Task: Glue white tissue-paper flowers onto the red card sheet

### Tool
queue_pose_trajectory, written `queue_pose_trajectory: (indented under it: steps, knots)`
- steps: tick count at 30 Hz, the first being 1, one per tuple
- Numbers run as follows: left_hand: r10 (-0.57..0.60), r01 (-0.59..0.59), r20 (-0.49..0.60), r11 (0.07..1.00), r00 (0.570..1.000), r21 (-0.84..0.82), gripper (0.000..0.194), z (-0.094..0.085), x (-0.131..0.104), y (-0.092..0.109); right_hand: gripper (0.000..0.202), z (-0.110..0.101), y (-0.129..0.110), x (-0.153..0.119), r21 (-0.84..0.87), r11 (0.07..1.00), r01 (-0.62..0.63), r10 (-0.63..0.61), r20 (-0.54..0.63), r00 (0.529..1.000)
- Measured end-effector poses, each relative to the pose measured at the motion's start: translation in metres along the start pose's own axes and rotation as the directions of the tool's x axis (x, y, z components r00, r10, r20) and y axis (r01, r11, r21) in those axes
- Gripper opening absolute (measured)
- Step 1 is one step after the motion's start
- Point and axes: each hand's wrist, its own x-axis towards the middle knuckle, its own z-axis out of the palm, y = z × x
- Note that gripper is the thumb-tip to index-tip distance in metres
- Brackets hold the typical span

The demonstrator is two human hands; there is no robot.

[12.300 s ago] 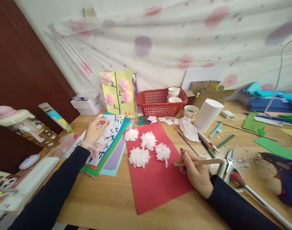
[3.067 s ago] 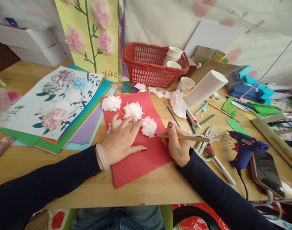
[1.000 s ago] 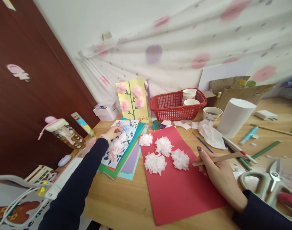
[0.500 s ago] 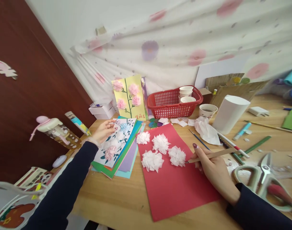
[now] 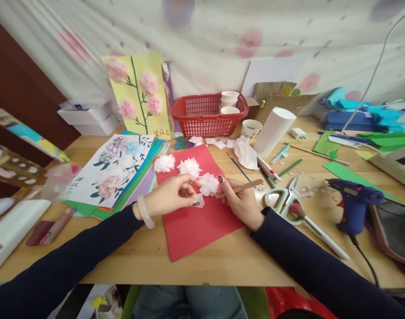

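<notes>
On the wooden table lies a red sheet with several fluffy white paper flowers on its upper half. My left hand is over the sheet, pinching a small white paper piece between thumb and fingers; it covers the lower left flower. My right hand grips a flat wooden stick just right of the flower at the sheet's right side. The stick's tip is near that flower, partly hidden by the fingers.
A red basket with paper cups stands at the back, beside a yellow flower picture. Coloured sheets under a flower picture lie left. Scissors, a blue glue gun, a white roll and a water cup are right.
The view has turned right and down. My left hand has left the flower picture on the left and come to the red sheet with a white paper piece. My right hand still holds the stick.
</notes>
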Motion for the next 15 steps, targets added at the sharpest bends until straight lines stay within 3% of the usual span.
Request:
queue_pose_trajectory:
  steps: [5, 10, 15]
  knots:
    - [0.115, -0.101, -0.063, 0.976, 0.991, 0.193, 0.028, 0.024, 0.013, 0.002, 0.055, 0.002, 0.007, 0.003, -0.034, 0.999, 0.002, -0.003, -0.034, 0.999]
    - [0.166, -0.103, -0.132, 0.915, 0.977, 0.389, 0.026, 0.033, 0.025, 0.004, 0.054, 0.002, 0.007, 0.003, 0.024, 0.999, -0.027, 0.029, -0.065, 0.997]
    - [0.211, -0.123, -0.152, 0.886, 0.966, 0.447, 0.029, 0.035, 0.03, 0.005, 0.058, 0.0, -0.001, -0.001, 0.12, 0.992, -0.025, 0.034, -0.075, 0.997]
